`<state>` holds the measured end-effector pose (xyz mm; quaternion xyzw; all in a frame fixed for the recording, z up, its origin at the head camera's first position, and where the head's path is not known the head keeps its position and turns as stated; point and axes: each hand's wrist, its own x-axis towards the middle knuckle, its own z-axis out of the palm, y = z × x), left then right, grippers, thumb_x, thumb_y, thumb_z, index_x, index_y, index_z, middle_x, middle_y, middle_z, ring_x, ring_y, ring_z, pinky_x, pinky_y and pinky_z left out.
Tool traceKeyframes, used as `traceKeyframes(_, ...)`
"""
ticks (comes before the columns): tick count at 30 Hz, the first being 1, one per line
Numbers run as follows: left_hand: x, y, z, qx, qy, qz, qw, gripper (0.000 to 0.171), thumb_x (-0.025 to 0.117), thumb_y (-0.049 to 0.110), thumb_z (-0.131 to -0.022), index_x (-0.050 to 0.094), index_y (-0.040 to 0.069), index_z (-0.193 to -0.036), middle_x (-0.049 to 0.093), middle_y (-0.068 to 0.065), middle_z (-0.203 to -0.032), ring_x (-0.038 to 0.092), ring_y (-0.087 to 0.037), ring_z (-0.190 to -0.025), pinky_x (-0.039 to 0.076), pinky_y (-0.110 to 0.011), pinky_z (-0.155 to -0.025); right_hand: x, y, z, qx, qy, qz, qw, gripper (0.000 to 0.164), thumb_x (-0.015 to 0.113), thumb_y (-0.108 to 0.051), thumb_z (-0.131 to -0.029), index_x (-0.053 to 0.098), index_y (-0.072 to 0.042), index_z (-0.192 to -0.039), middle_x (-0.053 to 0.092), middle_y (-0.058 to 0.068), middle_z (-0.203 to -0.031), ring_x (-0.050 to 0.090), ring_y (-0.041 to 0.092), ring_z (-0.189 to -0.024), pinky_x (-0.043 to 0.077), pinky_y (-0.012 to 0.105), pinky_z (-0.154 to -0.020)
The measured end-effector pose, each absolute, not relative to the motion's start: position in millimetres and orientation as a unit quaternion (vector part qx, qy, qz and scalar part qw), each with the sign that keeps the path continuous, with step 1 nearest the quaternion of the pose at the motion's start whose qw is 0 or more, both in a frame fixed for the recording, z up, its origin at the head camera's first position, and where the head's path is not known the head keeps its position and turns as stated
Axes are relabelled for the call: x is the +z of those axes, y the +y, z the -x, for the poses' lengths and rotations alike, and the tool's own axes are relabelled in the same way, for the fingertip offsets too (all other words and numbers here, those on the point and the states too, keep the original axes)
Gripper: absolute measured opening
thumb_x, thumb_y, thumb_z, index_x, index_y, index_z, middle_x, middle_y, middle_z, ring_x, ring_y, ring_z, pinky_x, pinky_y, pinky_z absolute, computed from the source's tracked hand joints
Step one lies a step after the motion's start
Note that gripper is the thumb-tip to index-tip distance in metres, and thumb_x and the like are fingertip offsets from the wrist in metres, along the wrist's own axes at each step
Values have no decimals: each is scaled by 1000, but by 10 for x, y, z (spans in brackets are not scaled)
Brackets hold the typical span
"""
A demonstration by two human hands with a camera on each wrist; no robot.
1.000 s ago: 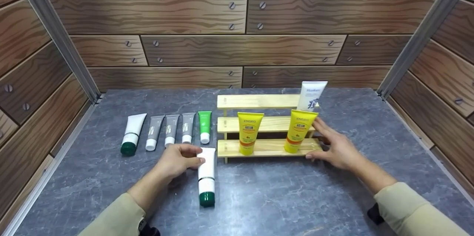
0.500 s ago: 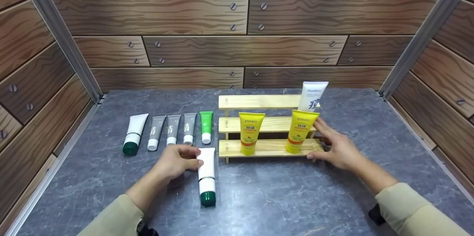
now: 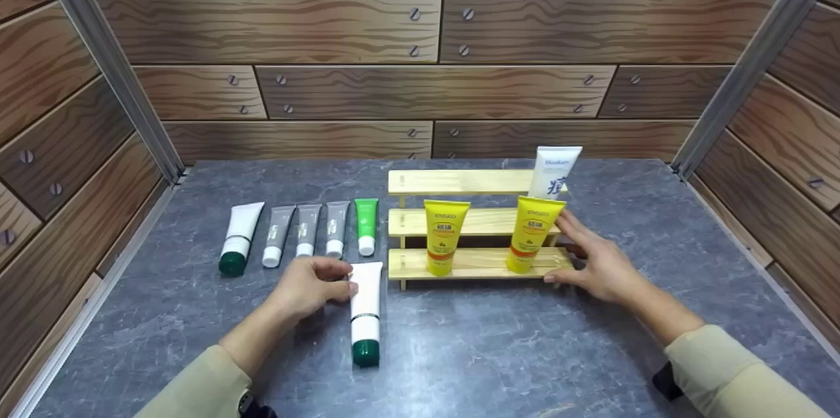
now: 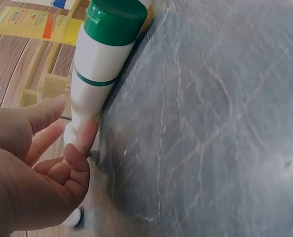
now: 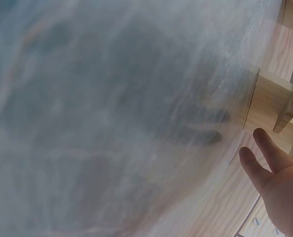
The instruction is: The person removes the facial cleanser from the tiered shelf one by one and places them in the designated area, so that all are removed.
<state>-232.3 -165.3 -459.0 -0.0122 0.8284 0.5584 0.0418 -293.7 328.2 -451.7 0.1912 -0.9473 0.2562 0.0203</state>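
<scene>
A white squeeze tube with a green cap (image 3: 365, 313) lies on the table left of centre, cap toward me. My left hand (image 3: 308, 288) pinches the left edge of its flat end with thumb and fingertips. The left wrist view shows this tube (image 4: 94, 79) up close, the fingers beside its far end. At the right end of a three-tier wooden display rack (image 3: 479, 264), my right hand (image 3: 600, 267) grips with the thumb at the front; some fingers are hidden behind. Two yellow tubes (image 3: 444, 234) stand on the lowest tier, and a white tube with blue print (image 3: 552, 172) stands behind.
Left of the rack lie another green-capped white tube (image 3: 240, 237), several grey tubes (image 3: 307, 228) with white caps and a small green tube (image 3: 366, 224). Wood-patterned walls (image 3: 348, 27) enclose the marbled grey table (image 3: 499, 352) at the back and sides.
The view has tilted slightly. Both hands, the tubes and the rack stay in the same places relative to each other.
</scene>
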Motion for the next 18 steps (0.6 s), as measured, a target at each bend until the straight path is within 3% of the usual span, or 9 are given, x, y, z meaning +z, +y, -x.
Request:
traceKeyframes(8, -4432, -1716, 2284, 570, 820, 22, 45, 32, 85, 3, -87, 77, -5, -116, 78, -18, -107, 75, -21, -80, 62, -38, -79, -4513, 3286, 2914, 260, -948, -180, 10, 117, 88, -54, -80, 22, -20, -170, 11, 9, -176, 24, 54, -153, 17, 77, -117)
traceKeyframes(13, -4210, -1752, 2281, 565, 824, -9, 39, 31, 84, 5, -90, 76, -5, -119, 78, -16, -108, 75, -22, -86, 63, -41, -82, -4510, 3287, 2924, 259, -948, -182, 10, 118, 88, -55, -80, 22, -19, -170, 12, 9, -176, 24, 53, -153, 19, 75, -118)
traceKeyframes(18, -3893, -1739, 2312, 547, 836, -35, 39, 31, 84, 13, -91, 77, 4, -120, 77, -10, -110, 73, -22, -94, 62, -36, -84, -4503, 3282, 2941, 259, -948, -183, 9, 118, 88, -56, -79, 22, -18, -170, 12, 9, -176, 24, 53, -154, 19, 74, -118)
